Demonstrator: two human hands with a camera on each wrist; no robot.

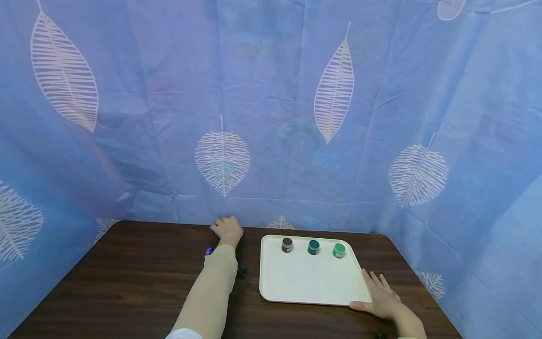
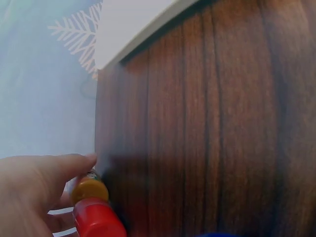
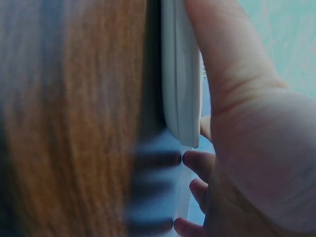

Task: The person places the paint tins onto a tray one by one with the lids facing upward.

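Observation:
My left hand [image 1: 228,228] reaches to the table's far edge, left of the tray. In the left wrist view its thumb and curled fingers hold a small jar with a yellow lid [image 2: 90,190]. A red jar [image 2: 98,219] stands close beside it, below the fingers in that view. On the right, my right hand [image 1: 381,299] rests at the near right corner of a white tray [image 1: 313,287], thumb along the rim and fingers stretched out beside the edge. Brown [image 1: 287,244], dark green [image 1: 314,247] and bright green [image 1: 338,250] jars stand in a row toward the tray's back.
A blue-topped jar [image 1: 209,251] shows partly behind the left forearm. The dark wooden table [image 1: 127,282] meets a blue curtain [image 1: 271,117] with white leaf prints along its far side. A small black object [image 1: 242,271] sits beside the left forearm.

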